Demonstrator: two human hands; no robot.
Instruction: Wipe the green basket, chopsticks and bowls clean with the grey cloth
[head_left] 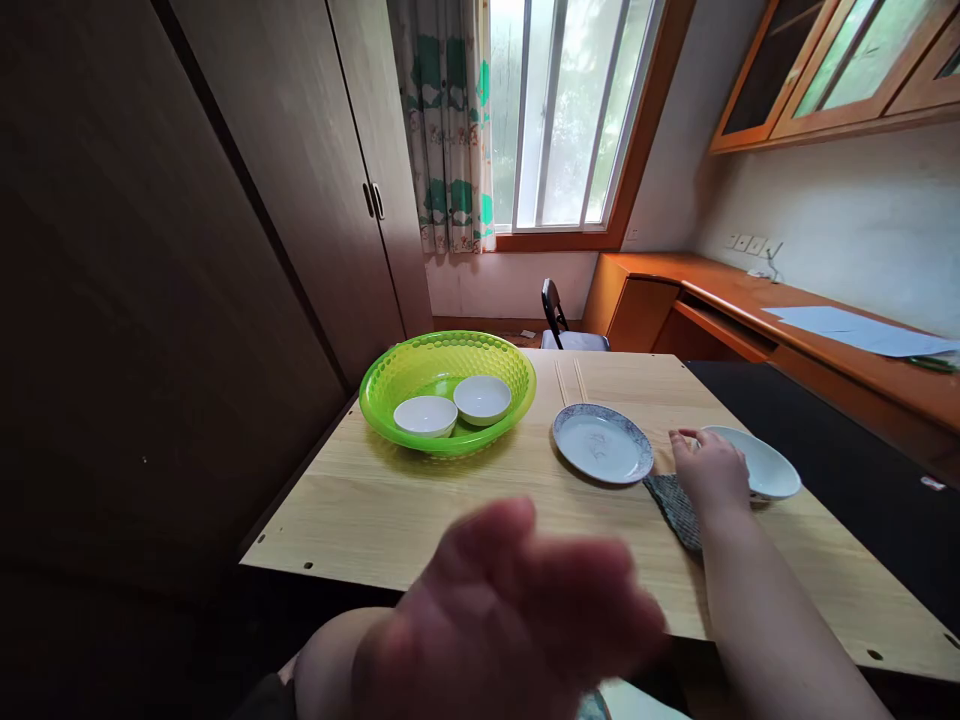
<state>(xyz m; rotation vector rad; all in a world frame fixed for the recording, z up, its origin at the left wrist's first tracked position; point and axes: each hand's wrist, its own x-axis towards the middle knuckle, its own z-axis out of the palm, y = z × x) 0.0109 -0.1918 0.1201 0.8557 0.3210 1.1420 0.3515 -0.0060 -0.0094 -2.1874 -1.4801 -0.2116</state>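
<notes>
My right hand (pixel 709 472) rests on the wooden table (pixel 375 510), fingers curled over a grey patterned cloth (pixel 677 508), touching the rim of a white bowl (pixel 761 466). A flat blue-rimmed plate (pixel 602 443) lies just left of that hand. My left hand (pixel 517 610) hovers close to the camera, blurred, with its fingers spread and nothing in it. A green plastic basket (pixel 390 395) at the table's far left holds two small white bowls (pixel 425 415) (pixel 482 398). A pair of chopsticks (pixel 570 380) lies beyond the plate.
A dark wardrobe (pixel 225 250) stands left of the table. A chair (pixel 559 320) sits under the window. An orange desk (pixel 787 320) with papers (pixel 862 330) runs along the right wall. A dark surface (pixel 847 450) borders the table's right edge.
</notes>
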